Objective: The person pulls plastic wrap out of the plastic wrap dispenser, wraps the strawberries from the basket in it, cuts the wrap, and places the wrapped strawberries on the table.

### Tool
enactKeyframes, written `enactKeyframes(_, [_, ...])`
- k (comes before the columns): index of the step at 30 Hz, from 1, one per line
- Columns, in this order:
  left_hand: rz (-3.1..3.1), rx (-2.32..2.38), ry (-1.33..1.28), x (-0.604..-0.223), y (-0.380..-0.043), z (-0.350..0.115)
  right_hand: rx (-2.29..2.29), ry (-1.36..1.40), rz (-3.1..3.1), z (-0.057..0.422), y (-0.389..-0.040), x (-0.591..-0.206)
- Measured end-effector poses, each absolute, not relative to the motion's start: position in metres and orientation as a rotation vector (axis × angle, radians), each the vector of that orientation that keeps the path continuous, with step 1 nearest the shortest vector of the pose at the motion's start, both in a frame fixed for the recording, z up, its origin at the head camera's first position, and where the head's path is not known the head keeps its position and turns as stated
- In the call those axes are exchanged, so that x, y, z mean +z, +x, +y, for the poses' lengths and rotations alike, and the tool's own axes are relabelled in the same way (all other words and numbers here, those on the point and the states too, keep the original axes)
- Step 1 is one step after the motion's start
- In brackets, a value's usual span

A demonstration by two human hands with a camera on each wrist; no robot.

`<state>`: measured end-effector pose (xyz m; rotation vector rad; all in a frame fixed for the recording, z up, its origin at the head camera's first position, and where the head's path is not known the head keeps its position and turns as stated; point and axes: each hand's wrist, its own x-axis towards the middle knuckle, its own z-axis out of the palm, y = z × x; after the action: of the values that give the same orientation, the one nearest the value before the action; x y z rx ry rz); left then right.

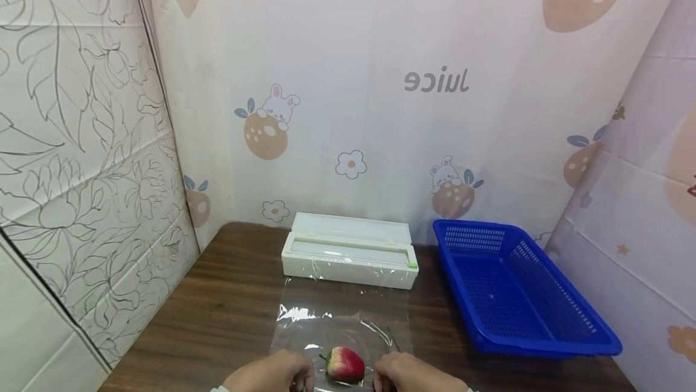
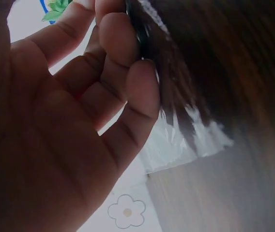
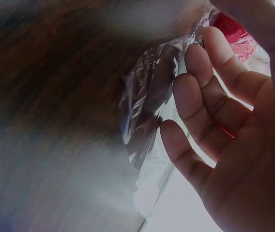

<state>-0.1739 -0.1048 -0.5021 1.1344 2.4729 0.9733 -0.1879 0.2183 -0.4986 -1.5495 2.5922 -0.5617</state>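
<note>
A sheet of clear cling film (image 1: 304,334) runs from a white dispenser box (image 1: 348,271) toward the near edge of the table. On the film lies a red and yellow fruit (image 1: 345,365) with a thin stem at its left. My left hand (image 1: 274,371) pinches the film to the left of the fruit, and my right hand (image 1: 413,372) pinches it to the right. Gathered film (image 2: 181,125) shows beside the left fingertips in the left wrist view. Crinkled film (image 3: 147,101) lies along the right fingertips in the right wrist view.
The dispenser's lid (image 1: 353,228) stands raised at the back, and a green slider (image 1: 412,264) sits at its right end. A blue plastic basket (image 1: 544,343) stands at the right of the brown wooden table (image 1: 217,301). Printed curtains (image 1: 348,108) hang behind.
</note>
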Motion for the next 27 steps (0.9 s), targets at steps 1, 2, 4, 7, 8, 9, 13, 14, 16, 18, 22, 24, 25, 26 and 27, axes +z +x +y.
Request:
enactKeyframes(1, [2.476,0.972,1.139,-0.5025,-0.1742,-0.105,-0.567,-1.541,2.59,0.2183,-0.1878,-0.4987])
enactKeyframes(2, [2.478,0.97,1.143,-0.5029,-0.1744,-0.1054,-0.573,-1.528,2.589,0.2184,-0.1879,-0.4989])
enactKeyframes(4, [2.476,0.969,1.142,-0.5033,-0.1748,-0.1065,-0.587,-1.505,2.58,0.2186,-0.1881,-0.4988])
enactKeyframes(7, [2.477,0.972,1.16,-0.503,-0.1757,-0.1081,-0.593,-1.477,2.565,0.219,-0.1893,-0.4998])
enactKeyframes(8, [2.477,0.978,1.164,-0.503,-0.1759,-0.1086,-0.588,-1.475,2.564,0.2193,-0.1896,-0.5001])
enactKeyframes(9, [2.472,0.988,1.162,-0.503,-0.176,-0.109,-0.588,-1.476,2.56,0.2195,-0.19,-0.5004])
enactKeyframes(13, [2.44,1.035,1.136,-0.5046,-0.1769,-0.1099,-0.631,-1.452,2.533,0.2204,-0.191,-0.502])
enactKeyframes(14, [2.437,1.041,1.131,-0.505,-0.177,-0.1101,-0.648,-1.447,2.527,0.2206,-0.1907,-0.5019])
enactKeyframes(16, [2.439,1.041,1.129,-0.5056,-0.1771,-0.1099,-0.673,-1.449,2.521,0.2207,-0.1897,-0.501])
enactKeyframes(18, [2.451,1.028,1.139,-0.5057,-0.1773,-0.1097,-0.674,-1.462,2.527,0.2205,-0.1881,-0.4993])
enactKeyframes(22, [2.468,1.02,1.14,-0.5051,-0.1767,-0.1101,-0.645,-1.484,2.561,0.221,-0.1863,-0.4981])
enactKeyframes(24, [2.455,1.042,1.112,-0.5037,-0.1763,-0.1108,-0.649,-1.465,2.569,0.2212,-0.1857,-0.4984])
enactKeyframes(25, [2.452,1.052,1.099,-0.5025,-0.1762,-0.1113,-0.66,-1.448,2.567,0.2214,-0.1853,-0.4984])
enactKeyframes(26, [2.451,1.059,1.094,-0.5012,-0.176,-0.1118,-0.675,-1.434,2.567,0.2215,-0.185,-0.4982])
enactKeyframes(27, [2.451,1.061,1.107,-0.4998,-0.1764,-0.112,-0.693,-1.417,2.563,0.2213,-0.1847,-0.498])
